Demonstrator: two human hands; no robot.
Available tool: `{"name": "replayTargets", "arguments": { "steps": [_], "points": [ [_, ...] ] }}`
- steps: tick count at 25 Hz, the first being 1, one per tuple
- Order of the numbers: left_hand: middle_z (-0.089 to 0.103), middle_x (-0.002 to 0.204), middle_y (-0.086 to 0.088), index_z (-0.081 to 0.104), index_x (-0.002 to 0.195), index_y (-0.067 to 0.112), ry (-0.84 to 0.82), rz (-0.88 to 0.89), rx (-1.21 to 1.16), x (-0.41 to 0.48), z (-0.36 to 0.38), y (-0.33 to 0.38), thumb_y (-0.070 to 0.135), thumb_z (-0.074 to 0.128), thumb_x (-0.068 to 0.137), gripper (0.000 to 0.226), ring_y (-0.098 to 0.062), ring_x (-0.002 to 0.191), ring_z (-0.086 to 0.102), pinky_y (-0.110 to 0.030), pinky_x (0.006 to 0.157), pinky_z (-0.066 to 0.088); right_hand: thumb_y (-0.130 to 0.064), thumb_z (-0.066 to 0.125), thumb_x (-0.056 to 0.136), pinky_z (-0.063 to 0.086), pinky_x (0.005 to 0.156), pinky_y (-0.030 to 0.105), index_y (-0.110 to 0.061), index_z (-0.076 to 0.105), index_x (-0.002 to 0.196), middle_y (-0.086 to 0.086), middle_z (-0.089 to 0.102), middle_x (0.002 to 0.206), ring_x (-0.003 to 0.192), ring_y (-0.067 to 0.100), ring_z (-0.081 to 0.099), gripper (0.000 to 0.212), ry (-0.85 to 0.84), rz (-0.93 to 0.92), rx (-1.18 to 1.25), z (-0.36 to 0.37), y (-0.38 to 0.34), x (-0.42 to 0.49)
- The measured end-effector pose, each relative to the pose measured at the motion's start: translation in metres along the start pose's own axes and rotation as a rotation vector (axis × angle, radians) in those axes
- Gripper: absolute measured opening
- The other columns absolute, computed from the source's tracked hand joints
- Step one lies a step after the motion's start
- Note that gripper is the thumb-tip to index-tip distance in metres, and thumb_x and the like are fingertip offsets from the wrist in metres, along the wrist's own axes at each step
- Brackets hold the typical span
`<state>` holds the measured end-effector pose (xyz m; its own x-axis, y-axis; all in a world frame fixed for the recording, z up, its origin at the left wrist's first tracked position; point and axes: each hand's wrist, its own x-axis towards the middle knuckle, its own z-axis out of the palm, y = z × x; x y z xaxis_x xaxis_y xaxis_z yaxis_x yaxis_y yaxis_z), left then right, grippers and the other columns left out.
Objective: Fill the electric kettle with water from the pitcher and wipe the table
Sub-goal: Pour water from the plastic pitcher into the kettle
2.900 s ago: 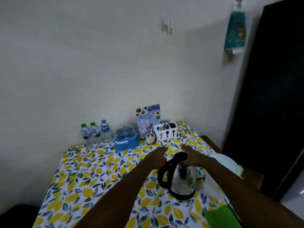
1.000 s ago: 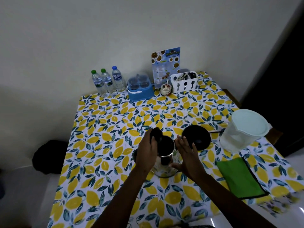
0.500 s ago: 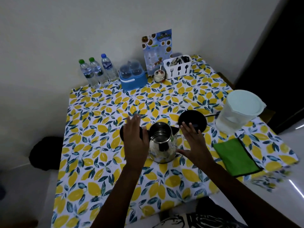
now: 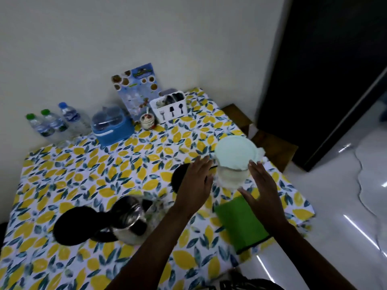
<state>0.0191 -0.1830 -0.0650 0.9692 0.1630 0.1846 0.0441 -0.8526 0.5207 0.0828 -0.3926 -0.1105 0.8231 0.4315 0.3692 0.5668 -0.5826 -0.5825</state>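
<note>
The steel electric kettle (image 4: 127,221) stands on the lemon-print tablecloth (image 4: 117,170) at lower left, its black lid (image 4: 72,226) flipped open to the left. A clear pitcher (image 4: 233,176) with a pale green lid holds water at the table's right side. My left hand (image 4: 195,183) is spread open just left of the pitcher, above the black kettle base (image 4: 178,178). Just right of the pitcher is my right hand (image 4: 262,189), also open. Neither hand is clearly touching it. A folded green cloth (image 4: 240,225) lies in front of the pitcher.
Along the back wall stand three water bottles (image 4: 54,124), a blue lidded box (image 4: 112,126), a small jar (image 4: 147,121), a menu card (image 4: 136,91) and a white cutlery holder (image 4: 170,108). A wooden stool (image 4: 270,143) sits beyond the table's right edge.
Both hands have left the kettle and moved right to either side of the pitcher. The kettle now stands alone with its lid open.
</note>
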Motion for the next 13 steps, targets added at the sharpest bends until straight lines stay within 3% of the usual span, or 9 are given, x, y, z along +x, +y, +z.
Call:
{"name": "replayTargets", "arguments": {
  "steps": [3,5,7,10,11,13],
  "points": [
    [0.037,0.153,-0.006,0.040,0.142,0.013,-0.028,0.066,-0.017,0.043,0.029,0.028,0.028,0.035,0.100,0.045,-0.022,0.146,0.022,-0.041,0.119,0.024,-0.024,0.063,0.090,0.027,0.113,0.032,-0.011,0.042,0.142,0.007,0.043,0.149,0.140,0.016,0.032,0.058,0.061,0.112,0.080,-0.021,0.047,0.027],
    [0.037,0.153,-0.008,0.040,0.142,0.010,-0.109,0.093,0.027,0.072,0.043,0.044,0.036,0.028,0.099,0.051,-0.023,0.146,0.021,-0.044,0.120,0.020,-0.031,0.051,0.095,0.031,0.107,0.026,-0.010,0.048,0.136,0.010,0.051,0.141,0.131,0.017,0.041,0.047,0.080,0.208,0.172,-0.024,0.067,0.053],
    [0.033,0.155,-0.010,0.036,0.143,0.008,-0.210,0.099,0.104,0.091,0.053,0.056,0.049,0.023,0.094,0.066,-0.027,0.147,0.019,-0.048,0.120,0.018,-0.038,0.045,0.097,0.037,0.098,0.027,-0.010,0.054,0.129,0.010,0.057,0.131,0.122,0.021,0.051,0.043,-0.007,0.367,0.330,-0.020,0.083,0.083],
    [0.015,0.159,-0.018,0.018,0.149,0.007,-0.354,0.083,0.344,0.098,0.073,0.061,0.059,0.040,0.087,0.084,-0.042,0.146,0.008,-0.053,0.118,0.014,-0.062,0.044,0.089,0.044,0.083,0.038,-0.011,0.063,0.102,0.009,0.066,0.103,0.101,0.025,0.061,0.056,-0.263,0.519,0.481,-0.003,0.106,0.113],
    [0.009,0.160,-0.020,0.013,0.150,0.008,-0.370,0.100,0.442,0.095,0.080,0.061,0.055,0.048,0.087,0.086,-0.046,0.145,0.006,-0.054,0.117,0.014,-0.070,0.042,0.084,0.044,0.077,0.041,-0.008,0.062,0.092,0.012,0.065,0.091,0.090,0.026,0.061,0.066,-0.313,0.542,0.472,0.005,0.116,0.118],
    [0.007,0.160,-0.018,0.009,0.151,0.012,-0.361,0.099,0.517,0.089,0.087,0.059,0.040,0.059,0.089,0.084,-0.048,0.144,0.007,-0.053,0.117,0.016,-0.065,0.046,0.086,0.041,0.067,0.039,-0.004,0.056,0.072,0.013,0.057,0.069,0.067,0.025,0.055,0.064,-0.370,0.574,0.498,0.013,0.123,0.126]
  ]
}}
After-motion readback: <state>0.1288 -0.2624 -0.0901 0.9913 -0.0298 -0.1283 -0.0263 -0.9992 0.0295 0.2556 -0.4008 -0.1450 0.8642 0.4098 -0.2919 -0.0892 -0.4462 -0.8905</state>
